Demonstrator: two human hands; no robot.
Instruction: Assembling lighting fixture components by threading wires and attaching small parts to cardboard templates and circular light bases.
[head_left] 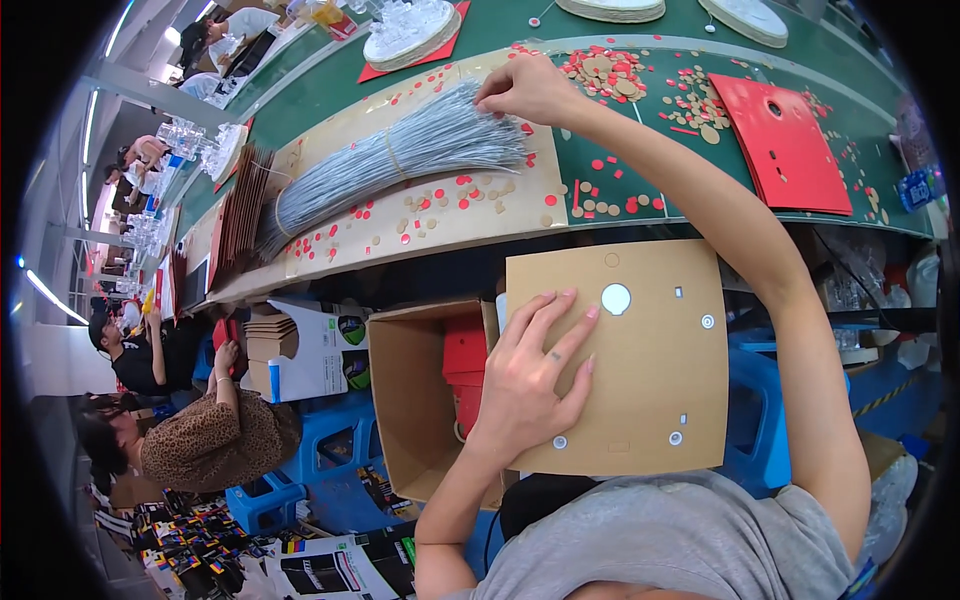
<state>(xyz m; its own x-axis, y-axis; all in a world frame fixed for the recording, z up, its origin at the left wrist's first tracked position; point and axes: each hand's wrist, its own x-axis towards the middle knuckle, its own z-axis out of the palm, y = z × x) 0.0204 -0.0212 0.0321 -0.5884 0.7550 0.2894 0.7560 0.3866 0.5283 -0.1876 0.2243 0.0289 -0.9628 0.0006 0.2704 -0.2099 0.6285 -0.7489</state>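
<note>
A tan cardboard panel (650, 370) with a large round hole, small slots and several metal eyelets lies over my lap. On its left part my left hand (535, 370) rests flat, fingers spread. Up on the bench, my right hand (525, 92) reaches to the right end of a big bundle of grey wires (390, 160), tied round with thin bands. Its thumb and fingers are pinched at the wire tips; whether a single strand is between them is too small to tell.
Red and tan paper discs (605, 75) litter the green bench (640, 150). Red panels (785, 140) lie at its right, and folded brown card (240, 205) stands left. An open carton (410, 420) with red pieces sits below, beside blue stools (330, 440). Co-workers (205, 440) sit at left.
</note>
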